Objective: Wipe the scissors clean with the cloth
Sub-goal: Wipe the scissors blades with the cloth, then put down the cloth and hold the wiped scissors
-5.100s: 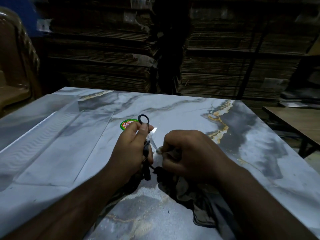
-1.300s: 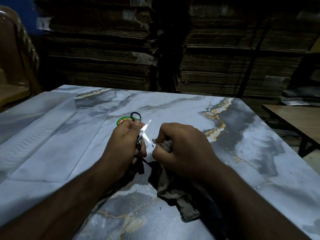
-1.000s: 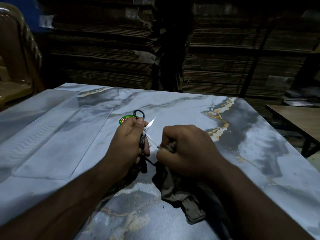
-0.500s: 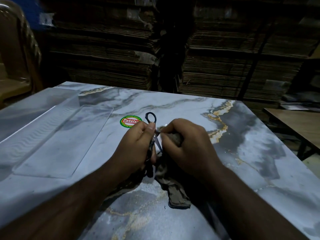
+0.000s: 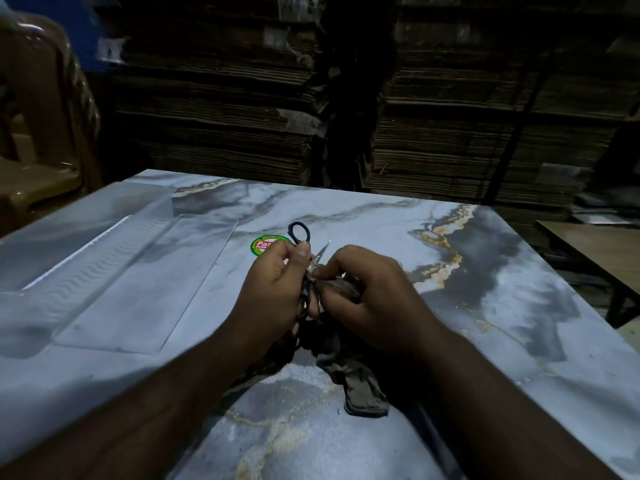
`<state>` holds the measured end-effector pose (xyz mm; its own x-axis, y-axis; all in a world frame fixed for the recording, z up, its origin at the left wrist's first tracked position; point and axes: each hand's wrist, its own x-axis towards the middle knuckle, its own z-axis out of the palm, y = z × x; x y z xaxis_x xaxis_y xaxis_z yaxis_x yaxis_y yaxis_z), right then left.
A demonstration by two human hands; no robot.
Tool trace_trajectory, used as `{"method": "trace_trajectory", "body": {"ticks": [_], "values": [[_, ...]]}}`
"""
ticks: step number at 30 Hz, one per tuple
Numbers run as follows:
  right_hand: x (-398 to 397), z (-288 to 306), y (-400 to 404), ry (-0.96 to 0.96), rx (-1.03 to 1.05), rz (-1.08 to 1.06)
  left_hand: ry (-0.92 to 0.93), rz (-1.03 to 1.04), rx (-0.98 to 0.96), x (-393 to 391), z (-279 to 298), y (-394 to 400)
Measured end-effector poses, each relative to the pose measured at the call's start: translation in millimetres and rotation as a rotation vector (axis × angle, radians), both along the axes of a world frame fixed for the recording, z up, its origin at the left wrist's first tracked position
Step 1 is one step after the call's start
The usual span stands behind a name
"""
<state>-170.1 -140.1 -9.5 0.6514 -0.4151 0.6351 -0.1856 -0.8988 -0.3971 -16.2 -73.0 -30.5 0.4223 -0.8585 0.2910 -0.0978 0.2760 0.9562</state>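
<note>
Small scissors (image 5: 300, 233) with black handle loops and thin silver blades are held upright above the marble-patterned table (image 5: 485, 306). My left hand (image 5: 273, 289) grips them at the handles, thumb pressed near the pivot; one loop sticks up above the thumb. The blade tip points up and to the right. My right hand (image 5: 374, 299) pinches a bunched brown cloth (image 5: 360, 386) against the lower part of the blades. The rest of the cloth hangs down and trails onto the table below both hands.
A clear plastic sheet (image 5: 131, 271) lies flat on the left of the table. A round green and red sticker (image 5: 265, 244) sits just behind my left hand. Stacks of flattened cardboard (image 5: 450, 116) stand behind the table. A wooden table (image 5: 595, 251) is at right.
The scissors were open with the blades spread; now the blades appear together. My right hand has moved the cloth from the blade tip down to the base, closer to my left hand.
</note>
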Motion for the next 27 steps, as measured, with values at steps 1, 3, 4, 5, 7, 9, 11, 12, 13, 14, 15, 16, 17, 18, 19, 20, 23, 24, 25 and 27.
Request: {"method": "trace_trajectory", "body": {"ticks": [1,3,4,5,7,9,11,12,13,14,15,16,17,18,19,20,23,24,25,27], "values": [[-1,1,-1,0.024,0.022,0.026,-0.010,0.018,-0.017,1,0,0],[-8,2,-4,0.074,0.044,0.029,-0.018,0.049,-0.038,2,0,0],[-12,3,-4,0.095,0.057,0.008,-0.014,0.062,-0.044,3,1,0],[-16,5,-4,0.089,0.073,-0.027,-0.009,0.072,-0.044,2,1,0],[-22,8,-6,-0.033,0.089,-0.176,0.004,0.066,-0.031,2,3,1],[-27,14,-15,-0.173,0.080,-0.360,0.041,0.029,-0.004,2,6,4],[-33,26,-20,-0.155,0.085,-0.483,0.053,0.019,-0.001,3,9,6],[-36,32,-20,-0.044,0.152,-0.514,0.040,0.036,-0.009,4,9,7],[-40,37,-16,0.104,0.254,-0.513,0.030,0.057,-0.019,4,9,6],[-43,39,-9,0.224,0.360,-0.484,0.032,0.072,-0.024,4,8,7],[-45,38,-2,0.295,0.430,-0.439,0.039,0.079,-0.022,3,7,7],[-46,36,8,0.338,0.440,-0.390,0.039,0.084,-0.016,3,6,7],[-46,32,17,0.380,0.404,-0.354,0.026,0.093,-0.012,3,5,7],[-46,25,22,0.445,0.344,-0.335,0.002,0.110,-0.009,2,5,7],[-46,16,26,0.544,0.276,-0.325,-0.027,0.136,-0.014,1,4,8],[-47,7,26,0.649,0.204,-0.328,-0.054,0.165,-0.024,0,5,9],[-53,-12,15,0.707,0.132,-0.383,-0.072,0.222,-0.024,0,8,10],[-58,-14,9,0.669,0.149,-0.420,-0.060,0.222,-0.013,1,10,11],[-63,-14,3,0.635,0.152,-0.459,-0.046,0.221,-0.003,4,10,12],[-73,-12,-5,0.602,0.165,-0.497,0.004,0.217,0.019,9,13,14]]}}
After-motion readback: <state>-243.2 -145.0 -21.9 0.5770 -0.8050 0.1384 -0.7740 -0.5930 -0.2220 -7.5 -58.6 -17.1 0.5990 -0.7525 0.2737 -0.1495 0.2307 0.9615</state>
